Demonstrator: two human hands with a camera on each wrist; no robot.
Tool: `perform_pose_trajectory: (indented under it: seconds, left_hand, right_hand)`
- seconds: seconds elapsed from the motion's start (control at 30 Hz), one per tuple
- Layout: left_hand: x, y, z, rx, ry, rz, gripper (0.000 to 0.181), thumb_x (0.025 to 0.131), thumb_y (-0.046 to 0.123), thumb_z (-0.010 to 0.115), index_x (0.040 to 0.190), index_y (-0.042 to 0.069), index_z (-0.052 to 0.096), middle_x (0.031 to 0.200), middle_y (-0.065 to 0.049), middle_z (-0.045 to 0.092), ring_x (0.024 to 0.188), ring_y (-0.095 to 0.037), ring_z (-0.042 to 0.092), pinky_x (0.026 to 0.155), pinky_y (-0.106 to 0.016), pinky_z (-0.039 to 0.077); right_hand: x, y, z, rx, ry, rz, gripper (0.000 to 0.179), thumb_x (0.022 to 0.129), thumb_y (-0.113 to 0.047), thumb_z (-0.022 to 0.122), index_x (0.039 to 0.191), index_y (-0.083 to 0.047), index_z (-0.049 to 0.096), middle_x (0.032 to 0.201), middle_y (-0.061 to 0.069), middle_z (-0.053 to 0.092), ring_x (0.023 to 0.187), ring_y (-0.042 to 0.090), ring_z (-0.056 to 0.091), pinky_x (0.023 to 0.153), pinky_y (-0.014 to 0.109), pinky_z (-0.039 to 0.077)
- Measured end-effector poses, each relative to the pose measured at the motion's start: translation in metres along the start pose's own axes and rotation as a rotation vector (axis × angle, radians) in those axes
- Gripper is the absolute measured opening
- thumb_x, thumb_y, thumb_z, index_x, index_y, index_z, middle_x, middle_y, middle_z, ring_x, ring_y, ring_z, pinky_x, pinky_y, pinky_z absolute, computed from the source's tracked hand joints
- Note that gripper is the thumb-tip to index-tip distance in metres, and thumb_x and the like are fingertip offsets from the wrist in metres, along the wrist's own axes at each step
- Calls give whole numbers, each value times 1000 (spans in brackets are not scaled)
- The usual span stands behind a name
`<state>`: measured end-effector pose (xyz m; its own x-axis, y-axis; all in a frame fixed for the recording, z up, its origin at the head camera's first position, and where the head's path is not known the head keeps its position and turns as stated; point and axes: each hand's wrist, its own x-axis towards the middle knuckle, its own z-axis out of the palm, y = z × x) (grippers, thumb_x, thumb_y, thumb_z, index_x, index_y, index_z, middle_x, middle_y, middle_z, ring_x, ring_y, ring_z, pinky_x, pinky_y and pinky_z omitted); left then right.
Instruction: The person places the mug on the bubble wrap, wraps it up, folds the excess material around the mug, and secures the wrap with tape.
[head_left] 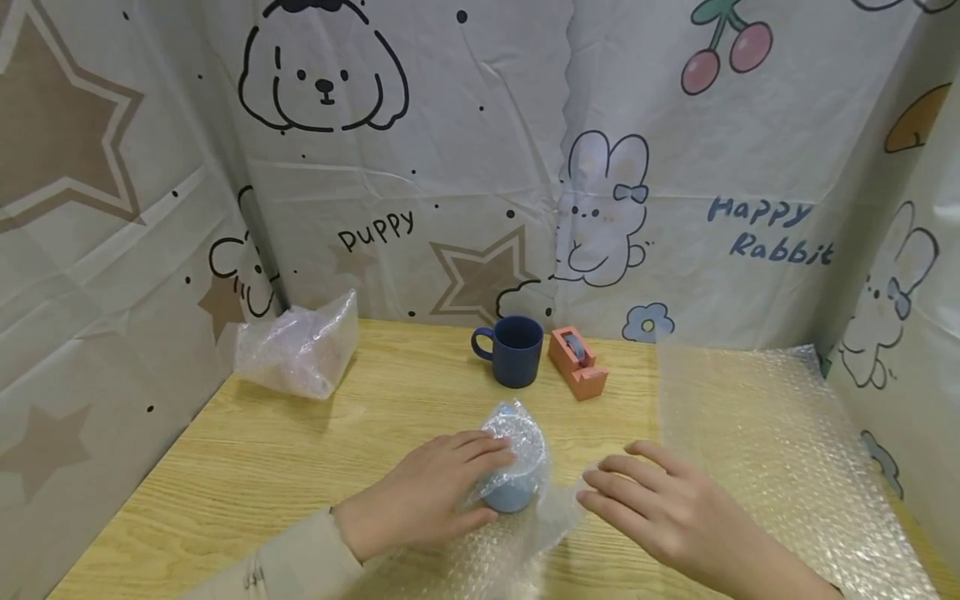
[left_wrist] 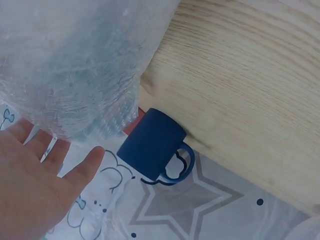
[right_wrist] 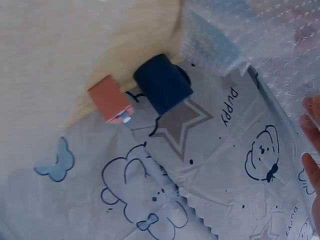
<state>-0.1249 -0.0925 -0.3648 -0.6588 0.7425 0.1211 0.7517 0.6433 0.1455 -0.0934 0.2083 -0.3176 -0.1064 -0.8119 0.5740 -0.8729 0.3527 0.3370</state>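
Observation:
A light blue cup stands near the front of the table, partly covered by clear bubble wrap. My left hand holds the wrapped cup from the left, its fingers over the wrap and its thumb low on the near side. To the right, my right hand hovers with spread, gently bent fingers, its fingertips right at the wrap's loose flap. The wrap fills the upper left of the left wrist view, above the left thumb. In the right wrist view only some right-hand fingers show.
Behind the cup stand a dark blue mug and a coral tape dispenser. A bubble-wrapped bundle sits at the back left. A large bubble wrap sheet lies along the right side. Printed cloth encloses the wooden table.

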Motion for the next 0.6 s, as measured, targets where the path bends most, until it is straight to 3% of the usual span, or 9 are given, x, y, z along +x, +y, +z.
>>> perform_pose_trajectory:
  seconds: [0.03,0.13,0.27,0.37,0.47,0.6]
  left_hand:
    - [0,0,0,-4,1,0,62,92,45,68,145,19,50,152,3,44,138,-19,40,109,-42,41]
    - [-1,-2,0,-8,8,10,63,92,44,68,146,18,49,152,3,44,139,-19,40,109,-42,41]
    - [-1,-4,0,-1,12,28,64,92,44,69,146,18,48,152,2,43,139,-19,40,109,-41,40]
    - [-1,-6,1,2,10,36,65,92,45,68,147,18,47,153,2,43,139,-19,39,109,-41,40]
    - [-1,-7,1,1,5,37,64,93,45,68,147,18,47,153,3,43,139,-19,39,109,-41,40]
    - [-2,-8,3,2,1,36,64,93,44,68,147,17,48,153,2,43,139,-19,39,110,-39,39]
  right_hand:
    - [6,3,4,-8,34,2,42,109,-9,33,103,-9,74,99,2,73,87,18,68,76,39,57]
    - [21,9,14,23,72,50,40,108,-7,37,99,-9,76,95,1,74,85,18,67,77,38,56]
    - [35,16,26,57,41,120,27,92,6,55,98,-9,76,94,-1,73,87,18,67,83,36,55]
    - [45,20,37,63,34,146,35,74,14,67,97,-10,76,93,-1,73,88,18,66,85,36,54]
    - [54,24,48,55,48,154,37,67,16,76,94,-10,76,90,-1,73,86,18,66,85,36,54]
    - [63,28,62,39,13,197,35,66,12,82,91,-11,76,88,-1,72,85,17,66,86,36,54]
